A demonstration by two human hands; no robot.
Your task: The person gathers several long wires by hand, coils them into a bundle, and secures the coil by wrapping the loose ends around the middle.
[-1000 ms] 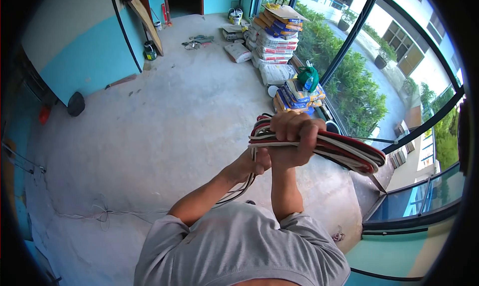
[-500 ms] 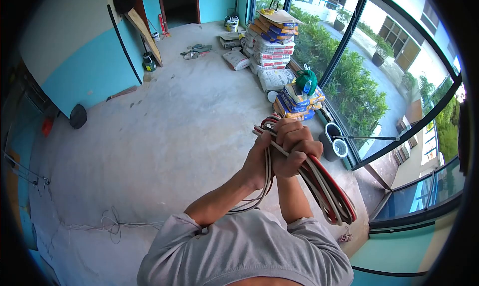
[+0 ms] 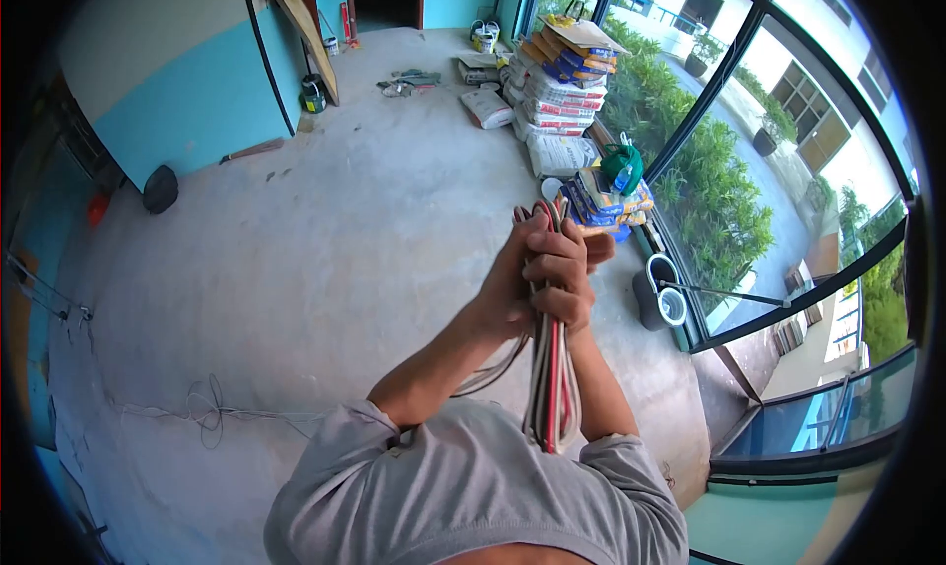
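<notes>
Head camera view: the right hand (image 3: 560, 274) closes its fingers around a cable bundle (image 3: 552, 393), apparently to keep the strands together as loops hang before the shirt (image 3: 483, 476); the left hand (image 3: 506, 284) sits alongside, its fingers' grip unclear.

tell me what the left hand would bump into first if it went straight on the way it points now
The left hand would most likely meet the wire bundle and right hand first; depth between them is hard to judge.
</notes>
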